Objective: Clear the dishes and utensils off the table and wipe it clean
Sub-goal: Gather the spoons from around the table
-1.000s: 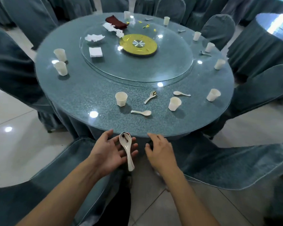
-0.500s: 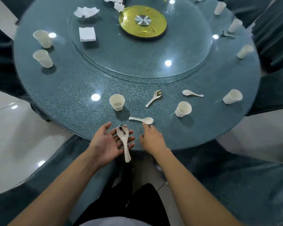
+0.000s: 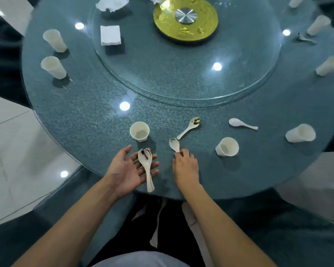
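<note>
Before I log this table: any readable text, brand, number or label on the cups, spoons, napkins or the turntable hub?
None readable anywhere in the head view.
Gold disc at the turntable centre: raised golden marks, too blurred to tell whether they are writing.
Cups, e.g. the near cup: plain white, no print seen.
Spoons, including the one lying in the left hand: only dark food residue.
Folded napkin: blank.
</note>
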Motion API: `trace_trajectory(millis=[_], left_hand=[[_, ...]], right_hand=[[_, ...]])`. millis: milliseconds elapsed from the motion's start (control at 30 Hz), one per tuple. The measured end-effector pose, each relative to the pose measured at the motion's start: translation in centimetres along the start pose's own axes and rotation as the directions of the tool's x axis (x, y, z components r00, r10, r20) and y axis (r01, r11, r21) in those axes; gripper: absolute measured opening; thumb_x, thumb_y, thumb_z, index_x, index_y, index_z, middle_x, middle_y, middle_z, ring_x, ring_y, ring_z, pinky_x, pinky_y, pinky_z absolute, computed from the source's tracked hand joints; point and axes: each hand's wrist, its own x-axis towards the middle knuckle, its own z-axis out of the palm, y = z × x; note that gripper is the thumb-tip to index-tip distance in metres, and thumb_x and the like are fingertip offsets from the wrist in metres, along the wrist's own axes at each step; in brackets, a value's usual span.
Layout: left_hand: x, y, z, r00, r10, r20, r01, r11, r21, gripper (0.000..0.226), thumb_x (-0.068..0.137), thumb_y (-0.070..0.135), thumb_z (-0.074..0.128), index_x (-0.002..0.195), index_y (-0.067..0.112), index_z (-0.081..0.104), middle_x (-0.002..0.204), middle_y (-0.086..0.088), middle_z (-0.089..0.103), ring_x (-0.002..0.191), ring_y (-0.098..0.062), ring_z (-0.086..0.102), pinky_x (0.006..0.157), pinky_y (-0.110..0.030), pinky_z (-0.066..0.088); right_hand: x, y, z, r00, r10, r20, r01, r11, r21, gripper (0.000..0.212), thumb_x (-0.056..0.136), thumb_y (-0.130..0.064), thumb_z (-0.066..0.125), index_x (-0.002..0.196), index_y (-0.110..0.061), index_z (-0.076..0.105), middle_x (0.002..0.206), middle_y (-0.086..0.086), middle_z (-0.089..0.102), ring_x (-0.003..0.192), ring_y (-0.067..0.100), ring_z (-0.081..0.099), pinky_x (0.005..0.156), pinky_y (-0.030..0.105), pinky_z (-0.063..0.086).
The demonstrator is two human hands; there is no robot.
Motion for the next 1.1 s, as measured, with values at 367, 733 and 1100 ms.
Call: trace_trajectory(millis=[367, 733, 1100], left_hand=[[5.1, -1.3, 4.4, 0.999, -0.002, -0.054, 0.002, 1.0, -0.011, 0.056, 0.102, 0.049, 0.04, 0.132, 0.004, 0.056, 0.126, -0.025, 0.065, 0.101, -0.039, 0.065, 0.085, -0.051, 0.058], [9.4, -2.1, 6.9, 0.992, 0.045, -0.12, -0.045, 0.999, -0.003, 0.05, 0.103, 0.049, 0.037, 0.127, 0.008, 0.055, 0.111, -0.019, 0.072, 0.095, -0.031, 0.069, 0.08, -0.041, 0.055], [9.9, -1.5, 6.2, 0.996, 0.063, -0.068, -0.067, 0.997, -0.045, 0.054, 0.102, 0.046, 0.04, 0.129, 0.004, 0.059, 0.123, -0.023, 0.067, 0.094, -0.037, 0.068, 0.078, -0.047, 0.062]], right_hand=[[1.4, 4.0, -4.5, 0.925, 0.367, 0.094, -0.33, 0.656, 0.679, 0.013, 0.084, -0.011, 0.073, 0.084, -0.021, 0.066, 0.078, -0.011, 0.068, 0.073, 0.003, 0.064, 0.075, 0.025, 0.053], [2.1, 1.3, -7.8, 0.97, 0.113, 0.215, -0.237, 0.621, 0.747, 0.011, 0.081, -0.015, 0.077, 0.087, -0.02, 0.069, 0.069, -0.011, 0.067, 0.062, -0.005, 0.062, 0.063, 0.008, 0.049], [9.2, 4.2, -6.2, 0.918, 0.366, 0.154, -0.396, 0.81, 0.433, 0.03, 0.092, -0.044, 0.061, 0.096, -0.016, 0.071, 0.102, 0.007, 0.072, 0.1, 0.031, 0.065, 0.088, 0.04, 0.052]])
